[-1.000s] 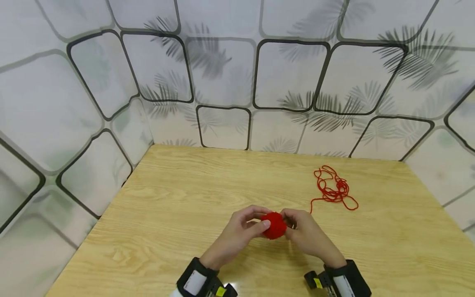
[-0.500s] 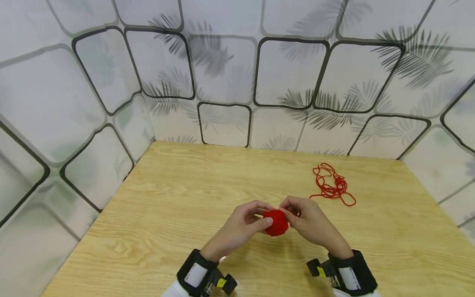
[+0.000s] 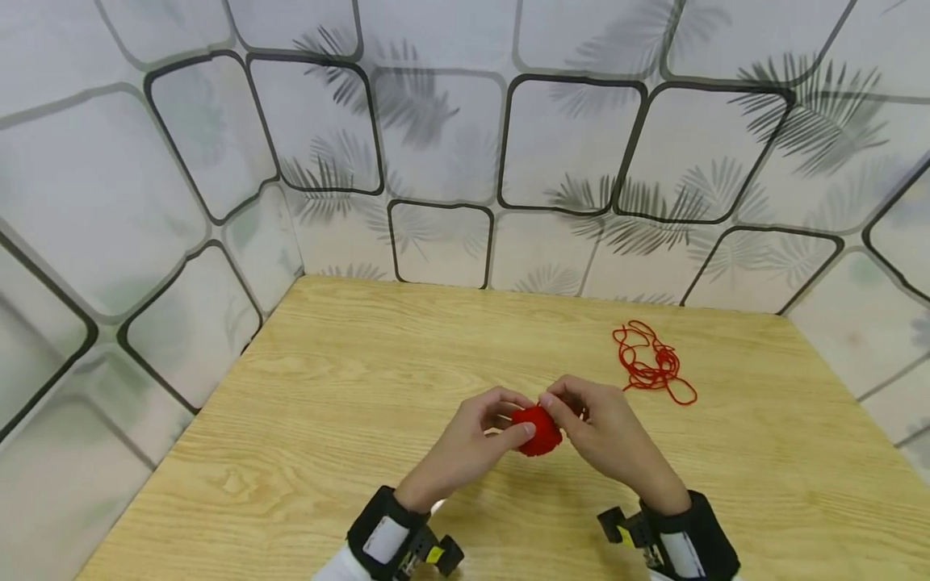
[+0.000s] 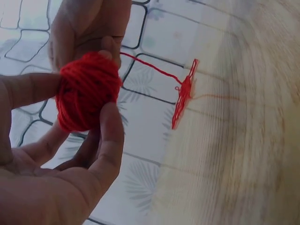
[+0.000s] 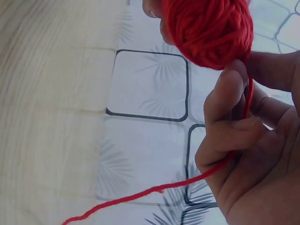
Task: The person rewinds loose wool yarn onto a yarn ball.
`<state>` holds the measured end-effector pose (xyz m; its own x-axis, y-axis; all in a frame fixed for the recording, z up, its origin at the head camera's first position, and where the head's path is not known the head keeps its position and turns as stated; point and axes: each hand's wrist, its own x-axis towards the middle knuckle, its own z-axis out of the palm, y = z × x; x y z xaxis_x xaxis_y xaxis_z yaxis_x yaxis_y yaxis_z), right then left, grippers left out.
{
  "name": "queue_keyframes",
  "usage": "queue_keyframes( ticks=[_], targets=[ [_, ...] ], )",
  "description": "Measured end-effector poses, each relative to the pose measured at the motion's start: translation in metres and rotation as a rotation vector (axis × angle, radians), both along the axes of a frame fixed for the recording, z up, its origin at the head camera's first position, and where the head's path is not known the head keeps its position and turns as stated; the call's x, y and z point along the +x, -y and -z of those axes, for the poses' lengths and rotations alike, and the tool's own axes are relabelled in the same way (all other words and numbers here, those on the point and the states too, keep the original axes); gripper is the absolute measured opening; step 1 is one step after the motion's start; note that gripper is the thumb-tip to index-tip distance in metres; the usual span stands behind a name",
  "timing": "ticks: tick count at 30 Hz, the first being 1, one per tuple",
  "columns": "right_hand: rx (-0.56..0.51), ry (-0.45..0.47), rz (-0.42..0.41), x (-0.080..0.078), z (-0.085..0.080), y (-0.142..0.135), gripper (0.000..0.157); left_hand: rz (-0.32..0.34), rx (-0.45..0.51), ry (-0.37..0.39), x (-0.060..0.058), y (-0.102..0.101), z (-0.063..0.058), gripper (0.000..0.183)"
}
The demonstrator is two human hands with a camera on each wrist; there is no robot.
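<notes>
A small ball of red yarn [image 3: 539,432] is held above the table between both hands. My left hand [image 3: 483,436] grips it from the left, thumb on the near side and fingers on the far side, as the left wrist view also shows. At the ball's upper right, my right hand [image 3: 599,424] pinches the yarn strand between thumb and forefinger. In the right wrist view the strand [image 5: 159,189] comes off the ball [image 5: 211,28], crosses the fingers and trails away. It leads to a loose, looped heap of red yarn [image 3: 654,367] on the table.
The light wood table [image 3: 349,363] spreads around the hands. Behind and at the sides stand walls with a leaf and black-outline pattern [image 3: 436,137]. Each wrist wears a black strap with a small camera, such as the left wrist camera [image 3: 436,554].
My right hand has moved up and left, from the ball's right side to its upper right, drawing the strand along. The left hand keeps its grip on the ball.
</notes>
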<state>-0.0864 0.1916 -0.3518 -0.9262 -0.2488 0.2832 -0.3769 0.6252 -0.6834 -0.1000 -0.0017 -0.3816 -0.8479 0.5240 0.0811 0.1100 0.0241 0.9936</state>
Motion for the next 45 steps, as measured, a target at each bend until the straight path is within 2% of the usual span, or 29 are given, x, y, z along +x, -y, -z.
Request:
queue_keyframes(
  ticks=[4, 7, 11, 14, 18, 21, 27, 31, 37, 42, 45],
  targets=[
    [0.080, -0.133, 0.049, -0.007, -0.007, 0.003, 0.010, -0.071, 0.025, -0.029, -0.013, -0.007, -0.002, 0.027],
    [0.112, -0.185, 0.088, -0.012, -0.011, 0.005, 0.010, -0.118, 0.059, -0.035, -0.026, -0.013, -0.003, 0.028],
    [0.081, -0.166, 0.077, -0.017, -0.012, 0.006, 0.011, -0.158, 0.142, 0.011, -0.041, -0.015, -0.007, 0.032],
    [0.041, -0.132, 0.034, -0.021, -0.012, 0.006, 0.011, -0.154, 0.217, 0.045, -0.052, -0.013, -0.012, 0.035],
    [-0.009, -0.064, -0.026, -0.027, -0.013, 0.003, 0.012, -0.090, 0.285, 0.071, -0.063, -0.012, -0.021, 0.038],
    [-0.036, 0.006, -0.087, -0.030, -0.013, 0.001, 0.012, -0.047, 0.326, 0.128, -0.068, -0.010, -0.026, 0.037],
    [-0.046, 0.159, -0.213, -0.037, -0.008, 0.000, 0.016, 0.042, 0.422, 0.252, -0.072, -0.005, -0.029, 0.045],
    [-0.051, 0.224, -0.267, -0.040, 0.001, -0.001, 0.017, 0.110, 0.411, 0.291, -0.071, -0.003, -0.026, 0.049],
    [-0.039, 0.234, -0.224, -0.044, 0.005, -0.012, 0.016, 0.192, 0.344, 0.284, -0.069, 0.001, -0.025, 0.046],
    [0.019, 0.178, -0.100, -0.048, 0.006, -0.028, 0.010, 0.314, 0.208, 0.250, -0.071, 0.004, -0.026, 0.041],
    [0.018, 0.154, -0.030, -0.047, 0.005, -0.030, 0.013, 0.369, 0.107, 0.223, -0.070, 0.004, -0.025, 0.037]
  ],
)
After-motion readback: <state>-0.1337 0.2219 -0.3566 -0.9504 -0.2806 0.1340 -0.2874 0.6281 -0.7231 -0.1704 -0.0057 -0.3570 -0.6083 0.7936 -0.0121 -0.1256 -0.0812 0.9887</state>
